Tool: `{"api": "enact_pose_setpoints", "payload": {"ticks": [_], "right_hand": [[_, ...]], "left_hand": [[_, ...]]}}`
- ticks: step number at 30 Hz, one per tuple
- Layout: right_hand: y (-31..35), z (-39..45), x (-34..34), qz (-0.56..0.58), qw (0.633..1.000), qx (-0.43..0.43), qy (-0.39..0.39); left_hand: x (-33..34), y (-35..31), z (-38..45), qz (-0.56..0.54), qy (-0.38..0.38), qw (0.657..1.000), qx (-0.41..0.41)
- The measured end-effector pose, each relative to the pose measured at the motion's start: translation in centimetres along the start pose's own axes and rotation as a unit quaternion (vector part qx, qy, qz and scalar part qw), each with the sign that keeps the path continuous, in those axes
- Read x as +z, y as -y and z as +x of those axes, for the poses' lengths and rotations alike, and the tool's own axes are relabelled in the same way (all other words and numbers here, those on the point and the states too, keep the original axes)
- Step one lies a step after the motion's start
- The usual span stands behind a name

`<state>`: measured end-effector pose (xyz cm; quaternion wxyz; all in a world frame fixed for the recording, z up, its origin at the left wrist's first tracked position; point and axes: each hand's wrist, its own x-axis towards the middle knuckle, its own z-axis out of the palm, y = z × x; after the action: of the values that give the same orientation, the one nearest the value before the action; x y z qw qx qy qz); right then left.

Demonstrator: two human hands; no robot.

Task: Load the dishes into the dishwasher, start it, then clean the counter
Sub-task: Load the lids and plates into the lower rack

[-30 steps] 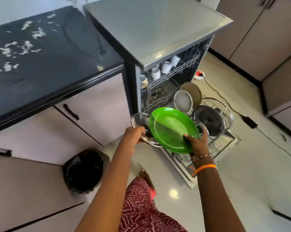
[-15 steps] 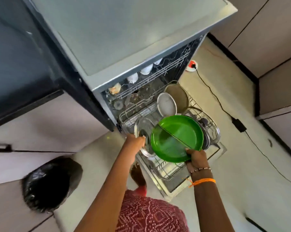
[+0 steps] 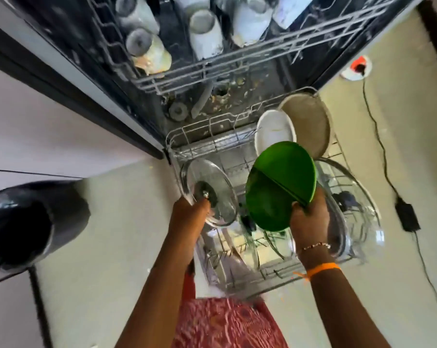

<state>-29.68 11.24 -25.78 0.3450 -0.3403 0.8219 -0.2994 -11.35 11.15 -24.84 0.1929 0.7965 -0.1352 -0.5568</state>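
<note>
The dishwasher stands open with its lower rack (image 3: 187, 136) pulled out over the floor. My right hand (image 3: 309, 217) grips a green divided plate (image 3: 275, 187) by its lower edge, tilted on edge above the rack's middle. My left hand (image 3: 189, 212) holds a clear glass lid (image 3: 212, 182) by its rim at the rack's left side. A white plate (image 3: 274, 129) and a tan plate (image 3: 310, 121) stand upright at the rack's back. A large glass lid (image 3: 355, 204) leans at the right. Cups (image 3: 205, 33) sit upturned in the upper rack (image 3: 212, 71).
A black-lined bin (image 3: 29, 222) stands on the floor at left, beside pale cabinet fronts. A black cable with a power brick (image 3: 407, 217) runs across the floor at right from a floor socket (image 3: 356, 69). Food scraps lie on the dishwasher's bottom.
My head has dropped closer to the dishwasher, so the counter has left the view. Both hands have moved down toward the lower rack, the lid going left and the green plate tilting upright.
</note>
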Motion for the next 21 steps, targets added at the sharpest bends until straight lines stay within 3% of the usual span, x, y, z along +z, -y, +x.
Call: {"api": "enact_pose_setpoints", "payload": {"ticks": [4,10,21], "right_hand": [[-1.4,4.2,2.6,-0.041,0.988,-0.141,0.037],[-2.1,8.4,8.2,-0.126,0.952,-0.269,0.075],[-2.9,9.2,15.2,-0.237,0.94,-0.237,0.065]], "left_hand": [[2.8,1.9,3.1,-0.039,-0.043,0.998,0.006],[4.5,2.2,6.2,-0.085,-0.043,0.995,0.021],[2.9,1.9,8.7,-0.149,0.004,0.989,0.024]]}}
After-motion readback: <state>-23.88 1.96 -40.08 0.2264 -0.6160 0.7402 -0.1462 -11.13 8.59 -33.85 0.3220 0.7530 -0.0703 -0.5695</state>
